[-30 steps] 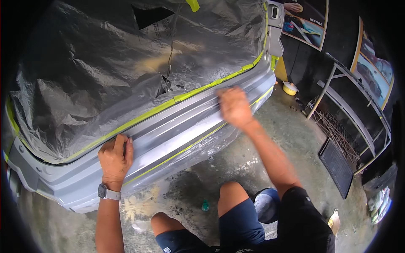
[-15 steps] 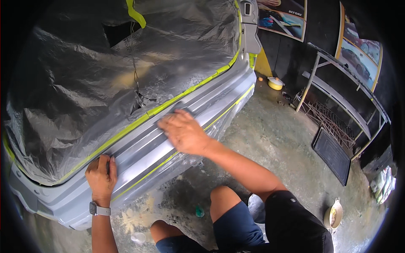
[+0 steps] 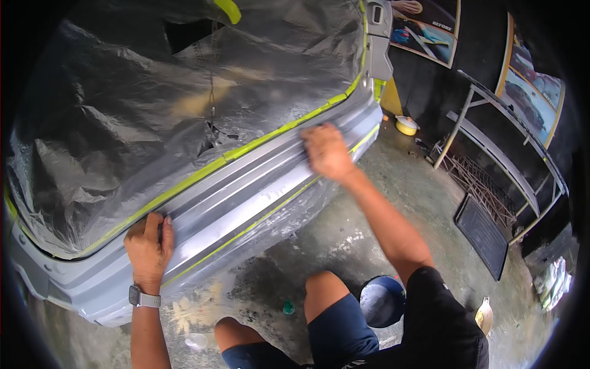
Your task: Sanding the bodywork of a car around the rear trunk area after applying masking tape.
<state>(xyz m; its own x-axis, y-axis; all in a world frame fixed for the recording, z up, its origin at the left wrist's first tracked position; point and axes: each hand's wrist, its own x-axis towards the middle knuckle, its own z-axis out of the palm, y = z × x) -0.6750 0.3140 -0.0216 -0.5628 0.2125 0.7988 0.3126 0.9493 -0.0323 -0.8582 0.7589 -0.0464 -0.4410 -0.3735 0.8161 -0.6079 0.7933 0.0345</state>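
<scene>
Grey car panel, slanting across mid-frame: right hand above centre, left hand lower left, both curled against it, impossible to see whether gripping anything. Best with light, even pressure along the ridges, clear of yellow-green tape.

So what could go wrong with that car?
The right hand is close to the yellow-green tape, so it might catch and lift the edge. The bucket stands close beside the right leg; if the leg shifts, it might knock it over.
</scene>
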